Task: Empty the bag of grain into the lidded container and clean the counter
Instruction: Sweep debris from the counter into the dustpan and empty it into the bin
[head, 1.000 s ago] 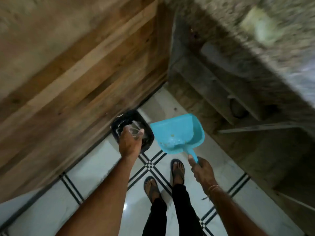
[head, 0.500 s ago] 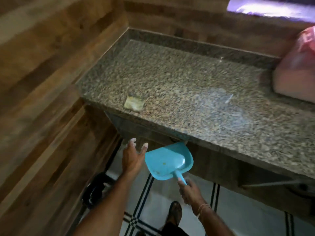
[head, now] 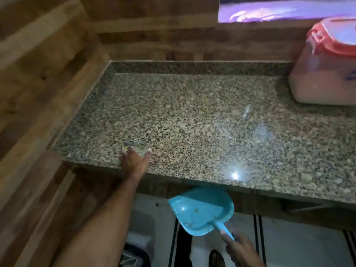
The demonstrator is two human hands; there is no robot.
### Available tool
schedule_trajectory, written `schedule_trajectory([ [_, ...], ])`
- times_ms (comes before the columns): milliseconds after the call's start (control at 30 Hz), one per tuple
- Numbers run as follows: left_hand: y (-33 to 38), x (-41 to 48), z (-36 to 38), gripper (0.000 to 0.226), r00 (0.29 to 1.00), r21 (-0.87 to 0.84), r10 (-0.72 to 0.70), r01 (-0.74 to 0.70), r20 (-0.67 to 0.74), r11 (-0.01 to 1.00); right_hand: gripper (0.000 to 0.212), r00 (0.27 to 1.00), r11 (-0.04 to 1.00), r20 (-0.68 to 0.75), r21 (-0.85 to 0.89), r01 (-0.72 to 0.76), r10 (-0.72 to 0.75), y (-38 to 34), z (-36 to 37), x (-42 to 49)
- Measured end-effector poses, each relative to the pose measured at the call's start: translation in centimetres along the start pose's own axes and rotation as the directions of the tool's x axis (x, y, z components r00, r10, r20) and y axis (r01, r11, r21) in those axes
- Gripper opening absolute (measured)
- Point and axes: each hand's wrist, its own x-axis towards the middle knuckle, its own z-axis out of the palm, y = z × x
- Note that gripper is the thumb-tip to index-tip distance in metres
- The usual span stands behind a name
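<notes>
My left hand (head: 134, 163) reaches over the front edge of the speckled granite counter (head: 202, 128), fingers spread on a small yellowish sponge (head: 135, 146) that lies near that edge. My right hand (head: 240, 249) holds the handle of a blue dustpan (head: 200, 211) below the counter's front edge; a few crumbs lie in its pan. A lidded container (head: 325, 74) with a red clip lid, filled with pale grain, stands at the counter's back right. No grain bag is in view.
Wood-panelled walls close the counter on the left and back. A black bin (head: 131, 257) sits on the white tiled floor at the bottom edge, left of my feet. A bright window strip runs along the top right.
The view swung up from the floor bin to the counter. My left hand rose from the bin to the sponge on the counter. The dustpan stayed in my right hand, below the counter edge.
</notes>
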Motion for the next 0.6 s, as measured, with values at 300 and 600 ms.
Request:
schedule_trajectory([
  [300,6.4,-4.4,8.7,0.049,0.886,0.244,0.462,-0.455,0.033,0.856,0.029,0.968,0.969,-0.144,0.165,-0.183,0.207,0.5,-0.1,0.0],
  [600,16.2,-9.6,12.7,0.025,0.579,-0.162,0.776,-0.765,0.249,0.623,0.034,0.92,0.919,-0.292,0.368,-0.144,0.261,0.5,-0.5,-1.0],
])
